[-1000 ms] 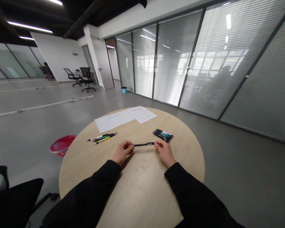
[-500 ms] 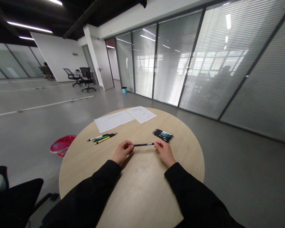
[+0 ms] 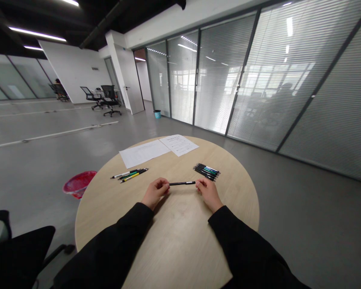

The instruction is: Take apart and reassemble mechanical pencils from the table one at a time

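A black pen (image 3: 182, 183) with a short silvery band lies level between my two hands, just above or on the round wooden table (image 3: 180, 224). My left hand (image 3: 157, 192) pinches its left end. At its right end are the closed fingertips of my right hand (image 3: 208, 192). Several dark pens (image 3: 206, 171), some with blue or green parts, lie side by side beyond my right hand. Beyond my left hand, to the left, rest a few pens (image 3: 131, 175) in white, green and yellow.
Two printed paper sheets (image 3: 146, 152) lie at the table's far edge. On the floor to the left stands a red basket (image 3: 79, 183), with a black chair (image 3: 21, 253) nearer. A small blue bin (image 3: 157, 114) is by the glass wall.
The silvery band on the pen looks shorter than before, as if the pen has turned slightly about its length. Both hands hold almost the same place.
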A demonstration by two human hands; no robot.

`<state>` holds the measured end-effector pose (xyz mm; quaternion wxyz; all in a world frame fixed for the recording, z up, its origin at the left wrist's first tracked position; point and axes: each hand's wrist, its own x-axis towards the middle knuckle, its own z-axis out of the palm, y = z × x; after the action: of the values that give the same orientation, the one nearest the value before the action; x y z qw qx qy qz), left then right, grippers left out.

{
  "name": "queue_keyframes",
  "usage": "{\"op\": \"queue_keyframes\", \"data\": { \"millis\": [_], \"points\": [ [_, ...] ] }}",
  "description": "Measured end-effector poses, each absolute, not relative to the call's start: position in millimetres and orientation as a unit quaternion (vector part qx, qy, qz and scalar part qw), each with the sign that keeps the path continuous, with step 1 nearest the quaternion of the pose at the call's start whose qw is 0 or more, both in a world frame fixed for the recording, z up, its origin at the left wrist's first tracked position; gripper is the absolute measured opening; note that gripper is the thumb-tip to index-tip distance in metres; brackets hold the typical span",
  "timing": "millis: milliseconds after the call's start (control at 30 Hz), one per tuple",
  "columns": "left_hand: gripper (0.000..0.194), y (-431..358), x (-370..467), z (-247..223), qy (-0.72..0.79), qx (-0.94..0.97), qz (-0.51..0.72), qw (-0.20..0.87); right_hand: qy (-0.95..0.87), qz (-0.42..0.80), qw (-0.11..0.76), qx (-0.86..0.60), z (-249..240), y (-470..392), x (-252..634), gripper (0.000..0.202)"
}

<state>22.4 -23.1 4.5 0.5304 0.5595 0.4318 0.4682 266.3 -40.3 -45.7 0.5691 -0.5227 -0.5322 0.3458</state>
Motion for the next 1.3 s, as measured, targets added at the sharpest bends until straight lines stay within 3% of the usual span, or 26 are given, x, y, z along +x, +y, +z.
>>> {"op": "queue_keyframes", "data": {
  "millis": [667,1300],
  "points": [
    [0.035,-22.8,22.1,4.3,0.437,0.541,0.467,0.546,-0.513,0.348,0.608,-0.496,-47.7,-35.6,265.5,0.024],
    [0.034,-22.8,22.1,3.2,0.439,0.555,0.472,0.525,-0.529,0.342,0.574,-0.523,-42.8,-40.3,266.6,0.025]
  ]
}}
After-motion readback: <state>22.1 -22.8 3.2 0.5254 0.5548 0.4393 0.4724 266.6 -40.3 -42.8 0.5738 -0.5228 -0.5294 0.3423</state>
